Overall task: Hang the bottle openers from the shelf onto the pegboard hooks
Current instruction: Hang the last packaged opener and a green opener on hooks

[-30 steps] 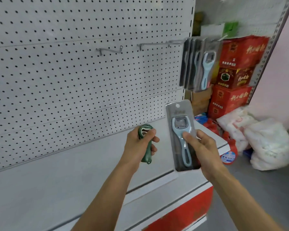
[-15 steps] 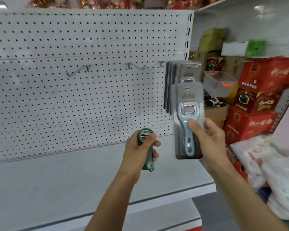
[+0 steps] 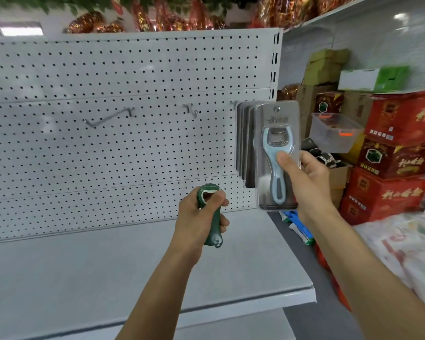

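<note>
since half a second ago the view has tipped up a little, and the right hand has lifted its pack higher, to the level of the hooks; the left hand has hardly moved.

on the left, the pegboard (image 3: 133,153) carries a bare long hook (image 3: 108,117) and a short bare hook (image 3: 191,111). below lies the grey shelf (image 3: 108,266). over it the left hand (image 3: 201,217) is wrapped tight round a green opener (image 3: 212,217), head up, thumb across its mouth. further right the right hand (image 3: 304,177) pinches a blue opener pack (image 3: 277,155), thumb on the handle, fingers behind. the pack stands upright, right in front of the hung packs (image 3: 243,143) and hiding most of them and their hook. to the right sit a clear tub (image 3: 334,133), red boxes (image 3: 398,155) and white bags (image 3: 402,253).
</note>
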Action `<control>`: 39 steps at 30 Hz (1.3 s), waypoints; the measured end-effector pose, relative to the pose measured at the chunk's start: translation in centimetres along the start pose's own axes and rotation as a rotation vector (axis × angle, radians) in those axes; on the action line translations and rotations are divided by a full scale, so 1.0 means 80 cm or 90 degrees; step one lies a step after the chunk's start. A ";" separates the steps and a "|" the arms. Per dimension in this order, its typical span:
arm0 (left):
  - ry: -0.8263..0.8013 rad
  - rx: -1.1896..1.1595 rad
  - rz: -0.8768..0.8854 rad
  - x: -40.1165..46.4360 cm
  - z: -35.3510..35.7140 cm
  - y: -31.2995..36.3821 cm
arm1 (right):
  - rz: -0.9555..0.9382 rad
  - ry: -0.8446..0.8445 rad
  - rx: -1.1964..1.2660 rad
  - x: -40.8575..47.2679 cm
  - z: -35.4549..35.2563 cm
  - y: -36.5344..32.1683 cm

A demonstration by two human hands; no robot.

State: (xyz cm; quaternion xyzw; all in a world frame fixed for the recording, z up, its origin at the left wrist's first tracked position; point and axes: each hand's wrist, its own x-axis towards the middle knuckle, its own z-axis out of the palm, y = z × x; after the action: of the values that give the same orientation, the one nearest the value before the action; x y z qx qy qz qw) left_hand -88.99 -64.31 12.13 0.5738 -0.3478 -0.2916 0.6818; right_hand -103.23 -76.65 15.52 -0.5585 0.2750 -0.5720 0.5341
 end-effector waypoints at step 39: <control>0.015 0.125 0.310 0.015 -0.037 0.065 | -0.140 -0.181 -0.016 -0.065 0.129 0.001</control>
State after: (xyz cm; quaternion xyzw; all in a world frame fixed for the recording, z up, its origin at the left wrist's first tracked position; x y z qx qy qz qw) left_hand -85.92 -62.67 17.12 0.5402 -0.4939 -0.0772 0.6770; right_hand -94.60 -69.01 15.97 -0.6672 0.1416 -0.5386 0.4947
